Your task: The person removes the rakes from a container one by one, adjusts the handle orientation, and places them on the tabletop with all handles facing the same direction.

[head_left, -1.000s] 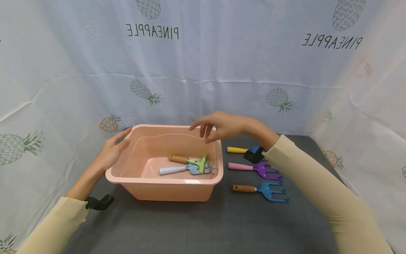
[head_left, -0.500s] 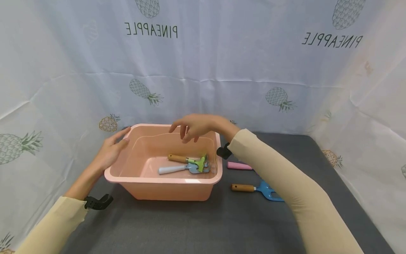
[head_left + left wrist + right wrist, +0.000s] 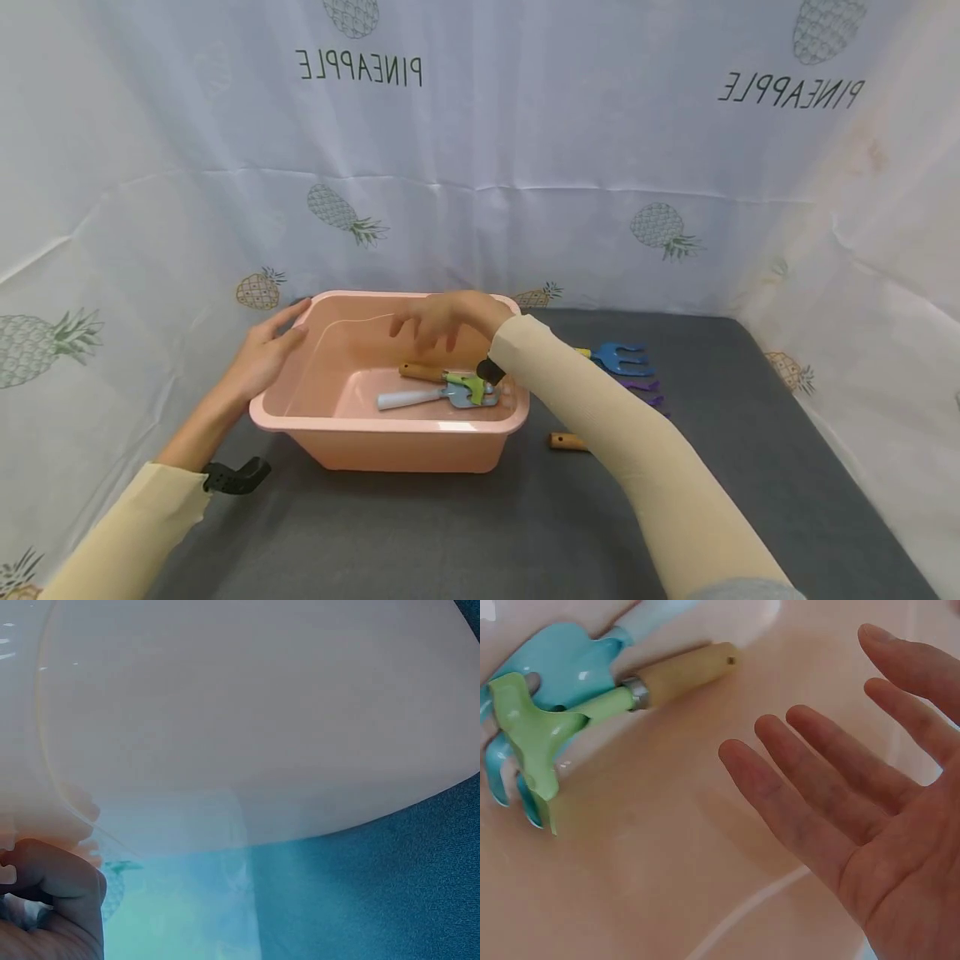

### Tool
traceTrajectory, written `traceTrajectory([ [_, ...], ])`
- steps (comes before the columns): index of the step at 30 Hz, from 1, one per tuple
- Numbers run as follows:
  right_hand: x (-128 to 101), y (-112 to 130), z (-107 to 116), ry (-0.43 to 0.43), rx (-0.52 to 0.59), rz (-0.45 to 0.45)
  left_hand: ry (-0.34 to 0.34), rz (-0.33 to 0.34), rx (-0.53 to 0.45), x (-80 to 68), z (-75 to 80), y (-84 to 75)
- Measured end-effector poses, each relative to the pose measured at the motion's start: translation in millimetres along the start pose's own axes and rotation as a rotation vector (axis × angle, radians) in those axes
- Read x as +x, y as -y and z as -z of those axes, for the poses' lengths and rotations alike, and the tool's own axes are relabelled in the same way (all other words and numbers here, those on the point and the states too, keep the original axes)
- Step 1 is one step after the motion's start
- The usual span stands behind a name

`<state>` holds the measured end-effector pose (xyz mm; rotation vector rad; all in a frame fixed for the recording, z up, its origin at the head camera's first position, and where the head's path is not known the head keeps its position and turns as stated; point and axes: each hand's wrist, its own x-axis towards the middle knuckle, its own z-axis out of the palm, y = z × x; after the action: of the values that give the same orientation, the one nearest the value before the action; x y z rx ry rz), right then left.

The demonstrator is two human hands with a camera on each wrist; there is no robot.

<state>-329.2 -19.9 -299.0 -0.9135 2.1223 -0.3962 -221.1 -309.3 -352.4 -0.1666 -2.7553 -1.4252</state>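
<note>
1. My left hand [image 3: 262, 354] is resting flat-fingered on the far left rim of the pink tub [image 3: 390, 429], steadying it; I should be keeping that pressure light.
2. My right hand [image 3: 438, 321] is hovering inside the tub, fingers spread and holding nothing.
3. The green rake [image 3: 544, 735] is lying just below and right of it, across the light-blue trowel [image 3: 420, 400].

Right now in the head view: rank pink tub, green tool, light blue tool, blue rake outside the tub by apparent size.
1. Pink tub, by far.
2. Light blue tool and green tool: alike, no ranking.
3. Blue rake: partly hidden by the right arm, farther away, so unsure.
</note>
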Motion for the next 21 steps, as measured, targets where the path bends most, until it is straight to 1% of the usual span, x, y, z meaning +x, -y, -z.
traceTrajectory([
  [4,5.0,-6.3,-7.8,0.013,0.008,-0.036,-0.009,0.000,0.012,0.3,-0.4,-0.8],
  [9,15.7,-5.7,-15.4,0.015,0.000,-0.071,-0.015,-0.008,0.018,1.5,-1.0,-0.5],
  [10,18.0,-5.0,-17.1,0.012,0.025,-0.074,-0.016,-0.009,0.017,1.7,-1.0,-0.4],
  [13,24.4,-4.7,-21.5,0.012,0.039,-0.073,-0.018,-0.007,0.017,2.2,-0.6,0.1],
  [14,25.8,-4.8,-23.1,0.013,0.070,-0.073,-0.016,-0.005,0.016,2.3,-0.5,0.1],
  [16,28.4,-4.6,-27.3,0.012,0.181,-0.072,-0.014,-0.004,0.008,2.2,-0.7,-0.1],
  [17,29.8,-4.9,-29.4,0.007,0.209,-0.067,-0.013,-0.002,0.008,2.2,-0.8,0.0],
  [20,31.3,-4.5,-36.4,0.000,0.346,-0.058,-0.011,-0.002,0.007,2.0,-1.5,0.0],
  [21,31.7,-4.4,-38.5,0.002,0.359,-0.047,-0.012,-0.003,0.007,2.0,-1.6,0.1],
])
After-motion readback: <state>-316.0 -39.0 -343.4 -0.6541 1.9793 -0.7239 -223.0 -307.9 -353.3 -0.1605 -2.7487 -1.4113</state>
